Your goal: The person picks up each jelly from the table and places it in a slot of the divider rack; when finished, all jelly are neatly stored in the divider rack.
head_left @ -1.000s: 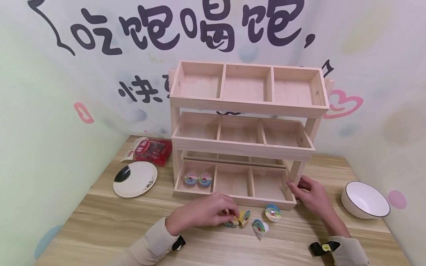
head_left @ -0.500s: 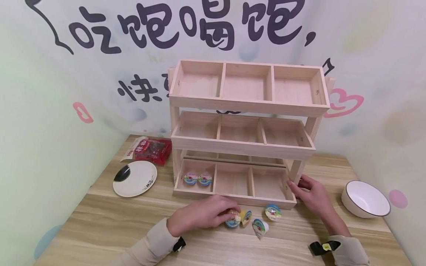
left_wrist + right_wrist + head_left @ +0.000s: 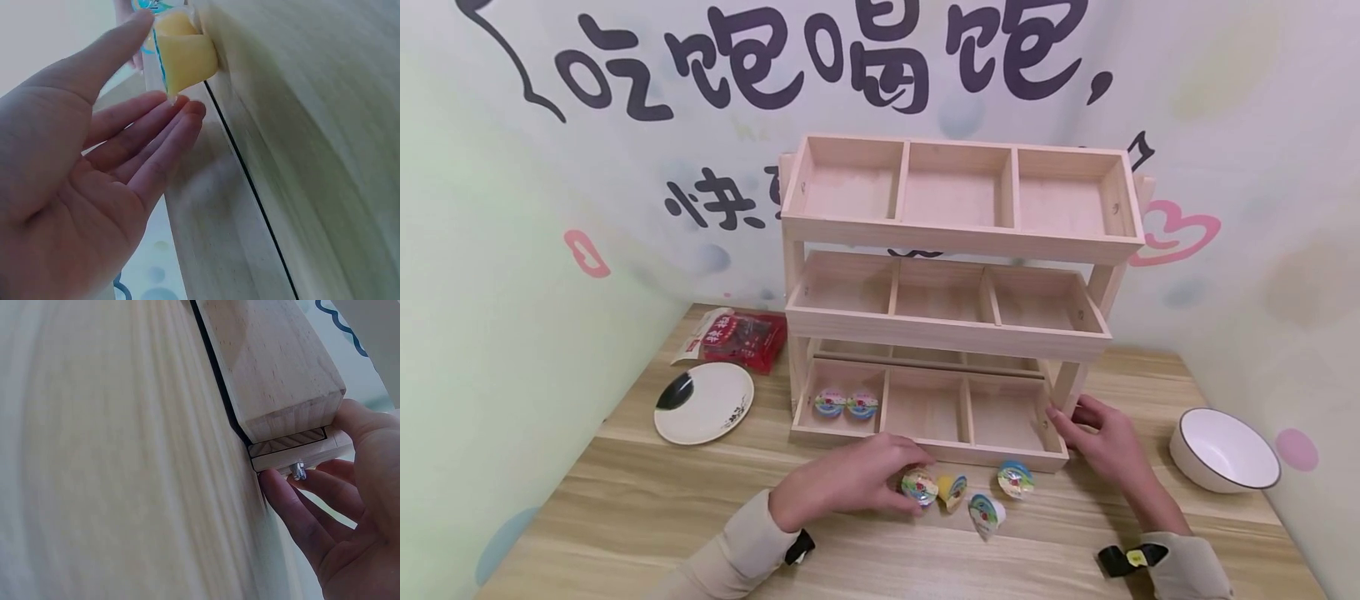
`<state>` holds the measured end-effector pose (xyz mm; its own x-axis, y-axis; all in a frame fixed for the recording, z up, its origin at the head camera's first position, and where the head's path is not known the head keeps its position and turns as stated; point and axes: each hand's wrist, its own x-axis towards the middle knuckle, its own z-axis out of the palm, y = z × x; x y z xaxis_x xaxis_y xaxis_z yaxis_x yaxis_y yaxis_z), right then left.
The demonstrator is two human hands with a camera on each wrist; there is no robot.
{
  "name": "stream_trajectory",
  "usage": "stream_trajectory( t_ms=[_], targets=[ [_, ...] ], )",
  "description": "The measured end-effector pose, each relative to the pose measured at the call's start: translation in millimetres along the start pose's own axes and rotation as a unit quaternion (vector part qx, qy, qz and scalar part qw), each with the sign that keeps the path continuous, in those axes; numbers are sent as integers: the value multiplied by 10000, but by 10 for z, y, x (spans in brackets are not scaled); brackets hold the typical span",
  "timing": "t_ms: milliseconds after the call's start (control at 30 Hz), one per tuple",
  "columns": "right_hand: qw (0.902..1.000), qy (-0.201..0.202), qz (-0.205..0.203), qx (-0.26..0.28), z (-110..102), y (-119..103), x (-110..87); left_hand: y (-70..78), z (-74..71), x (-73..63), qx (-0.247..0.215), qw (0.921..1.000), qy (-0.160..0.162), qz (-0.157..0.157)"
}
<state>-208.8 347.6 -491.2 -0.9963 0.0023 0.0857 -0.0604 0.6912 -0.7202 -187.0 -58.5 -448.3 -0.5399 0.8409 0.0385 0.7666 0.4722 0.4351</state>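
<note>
Though beside cup (image 3: 919,486), left grip (image 3: 853,479) wider

large dark lettering (image 3: 891,35) marks a pale wall (image 3: 730,150) behind a wood-grain table (image 3: 617,517).

In the head view, I find some fingertips of the right hand (image 3: 1105,442) hidden behind the pale wooden three-tier rack (image 3: 955,333). The rack also obscures part of the black brush-style lettering (image 3: 887,79), whose upper row the top edge crops. Both beige sleeves (image 3: 737,542) leave by the bottom edge. I cannot read the small print on the round jelly cup with a colourfully printed lid (image 3: 919,486) beside the left hand (image 3: 857,479), nor identify the contents of the red plastic packet (image 3: 745,340).
</note>
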Motion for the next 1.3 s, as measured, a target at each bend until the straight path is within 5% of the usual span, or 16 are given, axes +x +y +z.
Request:
stream_trajectory(
  t_ms=[533,800,1033,1300],
  targets=[
    [10000,32,15,9,-13,46,-48,-40,29,25,-60,9997,46,238],
    [10000,36,8,-8,-4,23,-50,-37,-134,-3,-152,9978,603,242],
    [10000,1,-26,18,-19,-14,-31,-176,-348,79,-187,9928,1178,55],
    [10000,13,-37,4,-18,-2,-28,-431,-325,269,-338,9883,1413,-470]
  ],
)
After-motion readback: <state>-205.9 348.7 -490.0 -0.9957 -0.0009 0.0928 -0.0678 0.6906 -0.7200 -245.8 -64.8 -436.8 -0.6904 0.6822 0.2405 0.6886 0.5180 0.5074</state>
